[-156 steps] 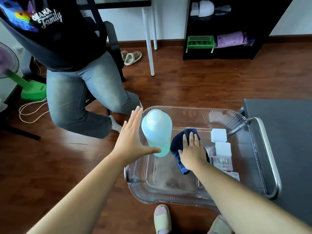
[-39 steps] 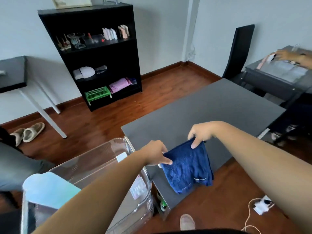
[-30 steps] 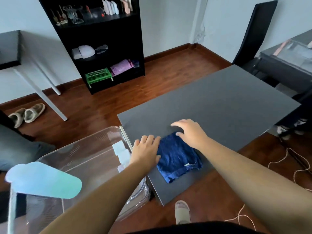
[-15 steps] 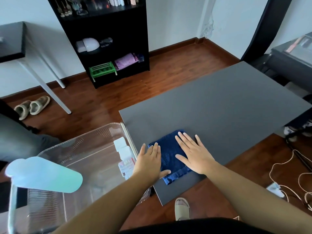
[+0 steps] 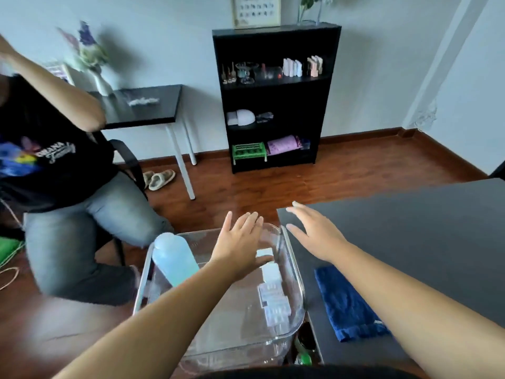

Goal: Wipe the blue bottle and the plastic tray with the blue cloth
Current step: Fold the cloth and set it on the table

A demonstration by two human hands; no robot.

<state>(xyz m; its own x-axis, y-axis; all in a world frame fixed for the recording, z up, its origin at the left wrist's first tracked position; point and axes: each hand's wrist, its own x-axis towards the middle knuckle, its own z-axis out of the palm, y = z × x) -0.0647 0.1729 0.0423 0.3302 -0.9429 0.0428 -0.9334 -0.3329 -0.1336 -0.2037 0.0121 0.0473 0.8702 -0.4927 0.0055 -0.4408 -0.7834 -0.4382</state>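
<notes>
The blue bottle [image 5: 175,258] stands in the left part of the clear plastic tray [image 5: 296,291]. Folded flat, the blue cloth [image 5: 347,305] lies on the dark table [image 5: 423,242], just right of the tray; my right forearm crosses over it. My left hand [image 5: 240,246] hovers over the far half of the tray, fingers spread, holding nothing. My right hand [image 5: 317,232] floats above the table's near-left corner, also spread and holding nothing. Neither hand touches the cloth or the bottle.
Several small white boxes [image 5: 273,296] lie along the tray's right side. A seated person in jeans [image 5: 82,228] is close on the left. Across the wooden floor stand a black shelf [image 5: 276,97] and a small black side table [image 5: 142,105].
Both hands have lifted off the folded cloth, which stays on the table. The view has swung left toward the tray, and both hands now hover spread near the tray's far end.
</notes>
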